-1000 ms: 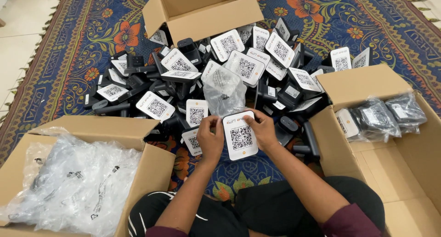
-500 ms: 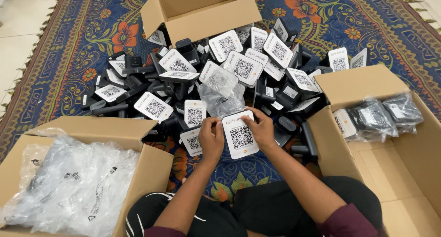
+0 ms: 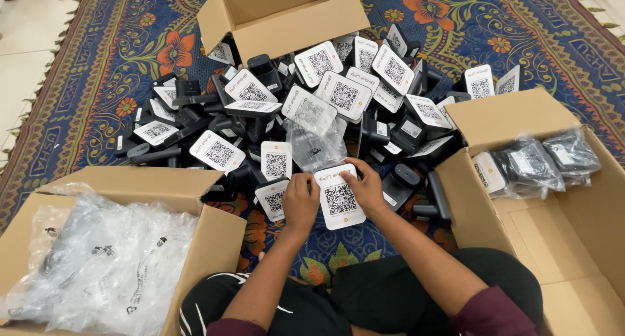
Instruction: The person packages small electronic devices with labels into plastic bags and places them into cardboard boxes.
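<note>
A patterned rug is spread under everything; three open cardboard boxes are set around: one of clear empty bags left of the fingers, one with bagged units to their right, one beyond them; a heap of black stands with white code cards is piled just beyond the fingertips; a white code card is gripped between left hand and right hand, fingers curled on its edges; a clear bag is touched at the card's top.

Bright even indoor light, soft shadows, sharp, slight wide-angle distortion.
</note>
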